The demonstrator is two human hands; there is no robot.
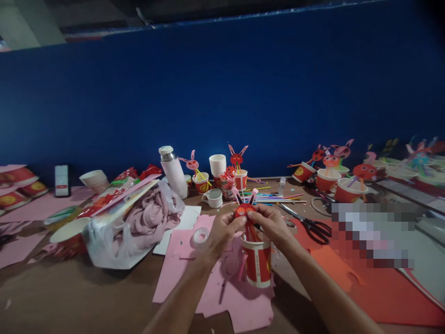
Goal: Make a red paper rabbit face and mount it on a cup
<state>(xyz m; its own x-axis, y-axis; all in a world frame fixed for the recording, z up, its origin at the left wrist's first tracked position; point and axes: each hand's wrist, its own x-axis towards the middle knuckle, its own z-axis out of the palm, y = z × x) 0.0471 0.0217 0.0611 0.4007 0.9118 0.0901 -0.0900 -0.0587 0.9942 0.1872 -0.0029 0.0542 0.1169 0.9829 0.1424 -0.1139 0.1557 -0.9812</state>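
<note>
Between my two hands is a red paper rabbit head (244, 211) with pink and black ears and round eyes. My left hand (224, 229) pinches its left edge, and my right hand (273, 223) pinches its right edge. Red strips run down from the head into a red and white paper cup (257, 264), which stands upright just below my hands. Under the cup lies cut pink paper (212, 287). A roll of clear tape (200, 236) rests on that paper beside my left wrist. Black-handled scissors (314, 230) lie to the right of my right hand.
Behind my hands stand a white thermos (174, 174), a mug (212, 198), stacked cups (218, 165) and finished rabbit cups (200, 183). A plastic bag with pink cloth (149, 211) sits left. Red paper (389, 297) and more decorated cups (351, 189) occupy the right.
</note>
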